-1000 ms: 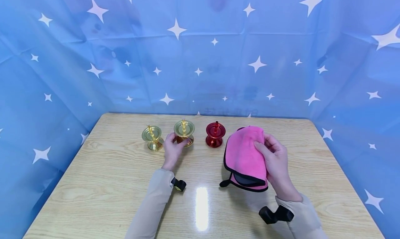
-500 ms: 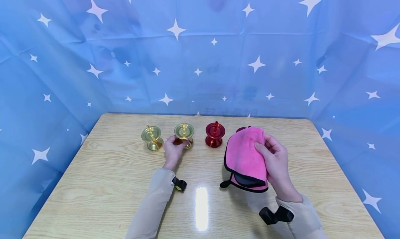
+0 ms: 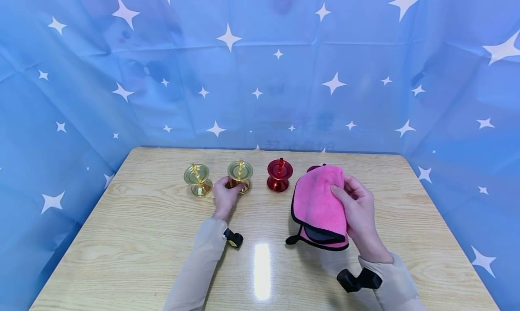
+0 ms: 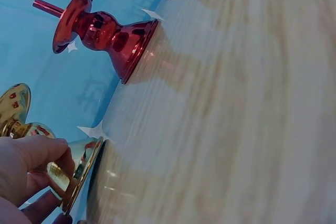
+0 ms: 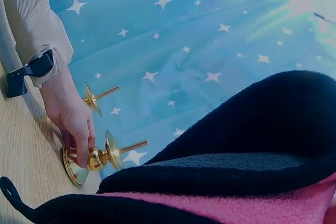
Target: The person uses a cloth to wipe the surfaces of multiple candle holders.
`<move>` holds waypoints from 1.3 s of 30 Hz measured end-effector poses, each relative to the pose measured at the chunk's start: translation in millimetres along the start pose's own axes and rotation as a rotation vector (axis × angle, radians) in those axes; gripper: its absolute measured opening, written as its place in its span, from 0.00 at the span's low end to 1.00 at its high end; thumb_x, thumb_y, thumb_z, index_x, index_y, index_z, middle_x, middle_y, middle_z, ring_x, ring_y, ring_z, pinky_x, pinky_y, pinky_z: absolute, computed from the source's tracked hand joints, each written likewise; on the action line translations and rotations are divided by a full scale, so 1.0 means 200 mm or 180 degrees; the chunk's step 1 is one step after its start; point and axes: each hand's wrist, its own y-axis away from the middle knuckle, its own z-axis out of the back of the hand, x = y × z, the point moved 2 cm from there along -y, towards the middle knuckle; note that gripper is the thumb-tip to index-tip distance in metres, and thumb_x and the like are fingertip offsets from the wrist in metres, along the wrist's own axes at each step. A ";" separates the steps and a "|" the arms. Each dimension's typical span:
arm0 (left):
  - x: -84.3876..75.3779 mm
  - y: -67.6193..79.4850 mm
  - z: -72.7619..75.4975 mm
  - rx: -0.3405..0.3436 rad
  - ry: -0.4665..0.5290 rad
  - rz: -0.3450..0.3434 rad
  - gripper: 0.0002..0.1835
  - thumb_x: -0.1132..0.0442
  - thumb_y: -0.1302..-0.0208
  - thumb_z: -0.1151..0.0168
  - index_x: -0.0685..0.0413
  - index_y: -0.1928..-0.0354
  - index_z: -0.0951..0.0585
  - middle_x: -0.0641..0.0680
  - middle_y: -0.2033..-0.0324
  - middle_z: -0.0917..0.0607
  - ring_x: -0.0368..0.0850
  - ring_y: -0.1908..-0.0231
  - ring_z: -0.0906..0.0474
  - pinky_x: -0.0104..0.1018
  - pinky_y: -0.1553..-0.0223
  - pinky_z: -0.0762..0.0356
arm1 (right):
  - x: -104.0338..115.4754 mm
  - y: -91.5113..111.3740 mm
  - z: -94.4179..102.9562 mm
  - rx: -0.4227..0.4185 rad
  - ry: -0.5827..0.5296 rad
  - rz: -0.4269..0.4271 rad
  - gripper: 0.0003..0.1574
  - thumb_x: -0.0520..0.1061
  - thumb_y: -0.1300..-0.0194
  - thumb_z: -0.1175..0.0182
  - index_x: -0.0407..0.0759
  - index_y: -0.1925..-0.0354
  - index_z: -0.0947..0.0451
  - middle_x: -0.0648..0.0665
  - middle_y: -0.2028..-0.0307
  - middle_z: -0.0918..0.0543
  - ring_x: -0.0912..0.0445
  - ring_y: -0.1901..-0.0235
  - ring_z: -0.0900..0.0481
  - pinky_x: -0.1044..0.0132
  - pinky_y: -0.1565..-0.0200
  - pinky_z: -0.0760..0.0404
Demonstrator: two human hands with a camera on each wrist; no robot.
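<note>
My left hand (image 3: 225,196) grips the lower part of a gold candle holder (image 3: 240,171), thumb and fingers around its flared base. In the left wrist view the base's rim (image 4: 84,174) is at the tabletop; whether it fully touches I cannot tell. Another gold candle holder (image 3: 197,178) stands to the left of that hand. My right hand (image 3: 359,207) pinches a folded pink cloth (image 3: 318,198) with black edging, a dark inner side and a hanging loop. Behind the cloth a second red candle holder (image 3: 314,168) is mostly hidden.
A red candle holder (image 3: 279,174) stands between the held gold one and the cloth. The wooden table (image 3: 134,248) ends at a blue curtain (image 3: 260,94) with white stars. Dark wrist cameras are strapped to both forearms.
The gold candle holder in my left hand has come down slightly toward the table and shifted a touch to the right. My right hand and the cloth have hardly moved.
</note>
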 end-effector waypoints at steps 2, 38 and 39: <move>0.00 0.00 0.00 0.0002 -0.0011 -0.0006 0.12 0.69 0.55 0.27 0.65 0.66 0.17 0.61 0.66 0.15 0.54 0.62 0.20 0.45 0.60 0.22 | 0.00 0.00 0.00 -0.0006 0.0011 -0.0006 0.14 0.29 0.41 0.41 0.46 0.64 0.17 0.50 0.71 0.19 0.60 0.71 0.23 0.73 0.70 0.23; 0.01 0.10 0.36 -0.0429 -0.0243 0.0632 0.13 0.67 0.50 0.31 0.66 0.63 0.20 0.58 0.68 0.20 0.44 0.67 0.27 0.31 0.65 0.30 | 0.01 -0.01 0.01 -0.0070 0.0031 -0.0075 0.13 0.30 0.40 0.41 0.47 0.64 0.17 0.50 0.71 0.19 0.60 0.70 0.24 0.73 0.69 0.23; 0.02 0.10 0.38 -0.0458 -0.0236 0.0660 0.12 0.67 0.50 0.31 0.66 0.64 0.20 0.57 0.69 0.20 0.42 0.69 0.27 0.29 0.67 0.30 | 0.00 -0.01 0.01 -0.0063 0.0032 -0.0072 0.13 0.30 0.40 0.41 0.47 0.65 0.18 0.50 0.71 0.19 0.60 0.70 0.23 0.73 0.69 0.23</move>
